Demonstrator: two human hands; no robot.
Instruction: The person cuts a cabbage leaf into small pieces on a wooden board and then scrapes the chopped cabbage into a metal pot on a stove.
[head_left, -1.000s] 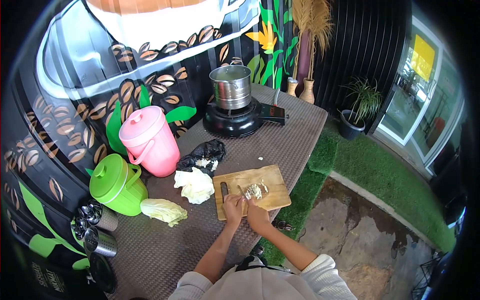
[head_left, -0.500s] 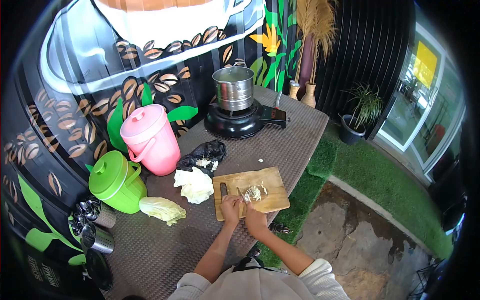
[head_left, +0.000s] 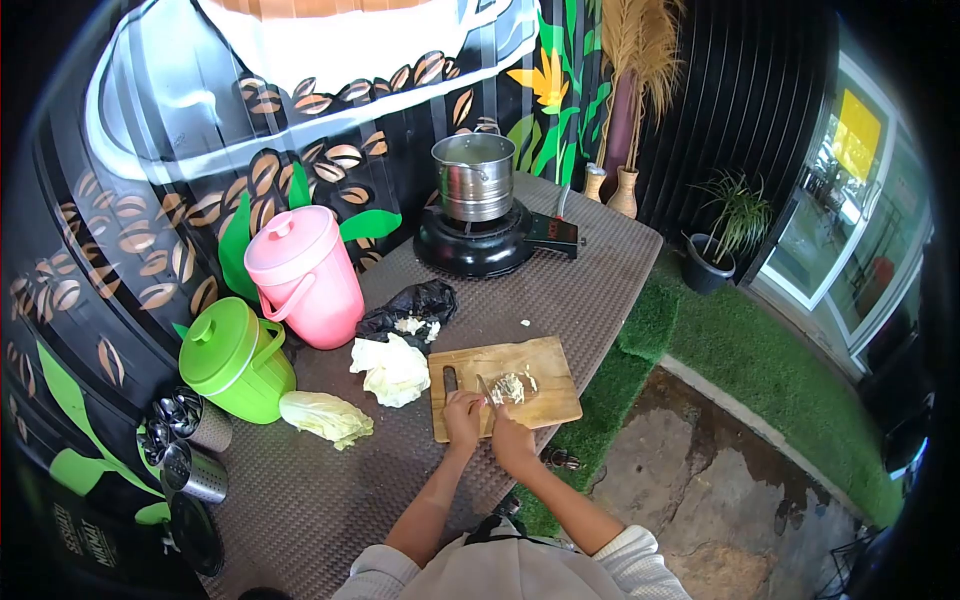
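My right hand [head_left: 512, 440] is closed on a small knife [head_left: 486, 388], its blade pointing up and left over the wooden cutting board [head_left: 550, 375]. Beside it, my left hand [head_left: 462, 415] has its fingers pressed together near the blade; what they hold is too small to make out. Chopped pale pieces [head_left: 513, 387] lie on the board just right of the knife. Left of the board sit a crumpled pile of pale leaves [head_left: 390, 370] and a wedge of cabbage [head_left: 327, 417].
A steel pot [head_left: 473, 180] stands on a black gas stove [head_left: 472, 245] at the back. Pink [head_left: 305, 280] and green [head_left: 235, 360] lidded buckets, a black plastic bag [head_left: 415, 305] and steel utensil holders [head_left: 195, 472] stand or lie on the left.
The view has shifted slightly. The knife blade now shows more plainly, tilted up and left between my hands, which remain close together over the board.
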